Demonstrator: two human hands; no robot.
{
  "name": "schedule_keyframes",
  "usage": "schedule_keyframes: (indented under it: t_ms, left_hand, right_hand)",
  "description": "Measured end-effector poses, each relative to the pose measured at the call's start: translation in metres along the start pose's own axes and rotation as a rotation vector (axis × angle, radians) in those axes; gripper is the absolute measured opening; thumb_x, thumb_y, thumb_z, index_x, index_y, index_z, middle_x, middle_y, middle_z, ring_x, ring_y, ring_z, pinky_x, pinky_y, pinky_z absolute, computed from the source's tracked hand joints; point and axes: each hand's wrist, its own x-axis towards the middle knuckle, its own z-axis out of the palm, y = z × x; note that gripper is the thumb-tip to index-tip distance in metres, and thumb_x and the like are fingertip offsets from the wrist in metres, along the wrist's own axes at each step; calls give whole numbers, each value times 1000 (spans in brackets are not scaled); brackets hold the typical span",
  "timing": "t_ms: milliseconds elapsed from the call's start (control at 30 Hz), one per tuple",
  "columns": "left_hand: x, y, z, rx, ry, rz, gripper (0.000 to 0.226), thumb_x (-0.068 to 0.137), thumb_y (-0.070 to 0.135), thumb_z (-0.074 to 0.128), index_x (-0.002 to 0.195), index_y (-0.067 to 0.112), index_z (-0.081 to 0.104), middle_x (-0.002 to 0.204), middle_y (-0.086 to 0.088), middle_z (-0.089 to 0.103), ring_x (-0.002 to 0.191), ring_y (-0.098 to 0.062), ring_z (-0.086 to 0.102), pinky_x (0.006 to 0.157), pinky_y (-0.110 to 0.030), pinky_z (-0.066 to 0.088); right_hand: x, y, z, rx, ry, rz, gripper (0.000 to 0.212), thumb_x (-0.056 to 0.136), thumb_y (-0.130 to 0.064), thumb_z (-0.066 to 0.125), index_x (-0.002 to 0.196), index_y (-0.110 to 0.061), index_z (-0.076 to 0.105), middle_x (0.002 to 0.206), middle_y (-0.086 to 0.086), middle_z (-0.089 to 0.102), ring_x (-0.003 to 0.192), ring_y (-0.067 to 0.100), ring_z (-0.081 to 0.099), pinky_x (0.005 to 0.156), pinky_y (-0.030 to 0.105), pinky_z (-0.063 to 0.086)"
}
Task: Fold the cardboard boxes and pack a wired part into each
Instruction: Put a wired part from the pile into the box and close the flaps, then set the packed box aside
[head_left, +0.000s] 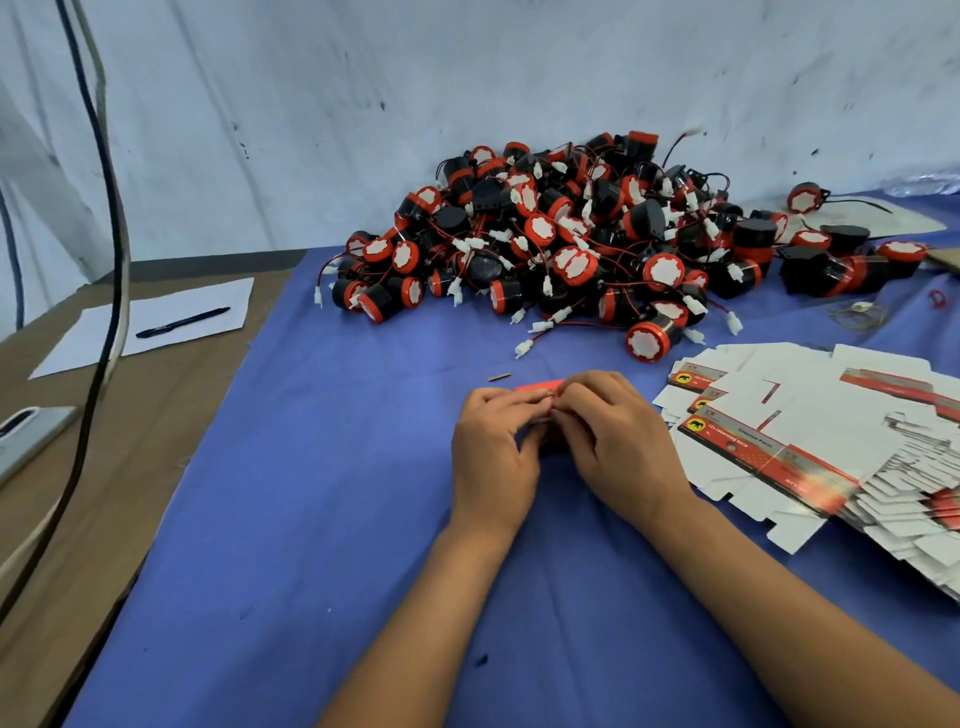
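Both hands curl round a small red box (540, 387) mid-bench, left hand (493, 447) and right hand (618, 441) pinching its top flap; box mostly hidden. Risk: flap creases or pops open if pressed unevenly. Wired parts pile (571, 234) behind, flat boxes (810, 436) right

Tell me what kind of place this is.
Most likely a small packing or assembly workbench, not a home table. A large heap of identical wired parts lies on a blue cloth, a fanned stack of flat printed boxes waits beside it, and both hands work a red box.
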Motion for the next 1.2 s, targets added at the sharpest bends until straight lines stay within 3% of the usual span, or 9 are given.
schedule_keyframes:
  t_ms: [133, 233, 400, 600, 767, 867, 967, 1100, 1200]
  left_hand:
    - [0, -3, -1, 63, 18, 31, 32, 88, -3, 71, 113, 14, 80, 112, 5, 78, 103, -26, 61, 94, -9, 40]
    - [4, -10, -4, 67, -55, 29, 31, 88, -3, 72, 113, 14, 80, 121, 1, 76, 116, -30, 59, 102, -20, 42]
    - [9, -21, -6, -370, -98, -322, 25, 84, -6, 79, 101, 11, 82, 141, -5, 60, 146, -6, 42, 108, -26, 49]
    - [6, -19, -9, -341, -10, -309, 19, 82, -13, 75, 85, 6, 74, 131, -8, 70, 124, -13, 66, 99, -30, 58]
    - [4, -18, -10, -135, 44, -118, 24, 82, -8, 78, 101, 6, 81, 121, -6, 75, 116, -10, 67, 90, -3, 46]
    - [6, -22, -8, -63, 30, -78, 20, 85, -5, 77, 103, 3, 81, 123, -9, 75, 117, -19, 69, 94, -20, 56]
    - [2, -20, -5, -8, 34, 6, 21, 86, 2, 72, 105, 6, 80, 112, -5, 78, 98, -18, 73, 82, -41, 63]
    - [2, -25, -2, -4, 9, -25, 20, 84, 7, 73, 104, 11, 77, 118, -6, 76, 104, -23, 73, 86, -44, 62]
    - [4, -27, 0, -11, -96, -139, 35, 81, 22, 73, 115, 17, 66, 105, 4, 74, 99, -20, 69, 89, -36, 59]
  right_hand:
    - [0, -4, 1, -36, 15, -13, 12, 100, -14, 59, 94, -7, 67, 105, 5, 66, 101, 27, 58, 64, 47, 54]
    - [2, -5, 0, -73, 12, -23, 15, 101, -16, 56, 92, -9, 65, 103, 3, 64, 105, 26, 56, 62, 46, 53]
    - [2, -7, -2, -70, -29, -60, 12, 100, -14, 59, 93, -8, 66, 107, 4, 65, 100, 28, 58, 63, 47, 53]
    - [3, -10, -7, -61, -71, -60, 12, 96, -9, 64, 103, -13, 74, 111, 3, 69, 97, 30, 61, 60, 46, 54]
    - [3, -10, -7, -41, -70, -42, 14, 96, -7, 62, 101, -12, 74, 112, 4, 70, 99, 30, 61, 59, 48, 54]
    - [3, -9, -5, -34, -64, -37, 15, 97, -9, 57, 98, -13, 72, 112, 1, 68, 102, 28, 58, 57, 47, 53]
    - [2, -13, -1, -84, -58, -29, 11, 96, -11, 59, 93, -13, 69, 111, -1, 66, 103, 25, 57, 52, 43, 51]
    - [2, -14, 2, -56, -61, -9, 8, 96, -12, 62, 92, -11, 68, 109, 0, 66, 100, 26, 57, 57, 45, 52]
    - [2, -7, -1, 1, -87, 0, 9, 93, -5, 65, 97, -10, 72, 109, 2, 69, 101, 27, 60, 73, 43, 54]
